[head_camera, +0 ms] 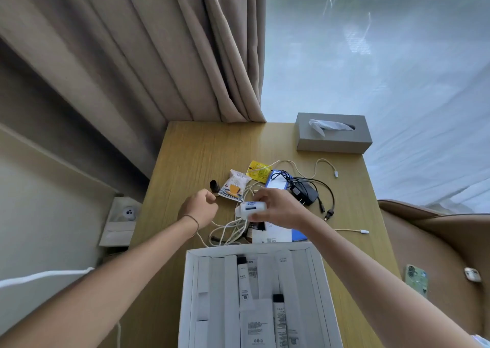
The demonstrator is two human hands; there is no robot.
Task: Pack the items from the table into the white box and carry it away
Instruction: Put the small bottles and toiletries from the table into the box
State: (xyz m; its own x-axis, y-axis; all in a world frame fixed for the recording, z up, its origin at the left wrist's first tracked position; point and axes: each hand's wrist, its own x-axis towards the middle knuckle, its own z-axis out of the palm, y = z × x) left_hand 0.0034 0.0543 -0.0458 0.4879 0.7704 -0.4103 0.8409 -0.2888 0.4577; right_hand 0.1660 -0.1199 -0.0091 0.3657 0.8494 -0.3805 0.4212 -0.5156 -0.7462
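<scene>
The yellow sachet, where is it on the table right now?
In the head view, the yellow sachet lies mid-table, beyond the right hand, between the snack packet and the blue pouch.

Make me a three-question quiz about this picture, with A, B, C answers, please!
1. Where is the grey tissue box?
A. far right corner of the table
B. inside the white box
C. on the chair

2. What colour is the small packet by the cables?
A. yellow
B. red
C. purple

3. What is the right hand doing?
A. holding a small white bottle
B. lying flat
C. pulling a tissue

Answers: 1 A, it sits at the far right corner. 2 A, its wrapper is yellow. 3 A, fingers curl round the bottle.
</scene>
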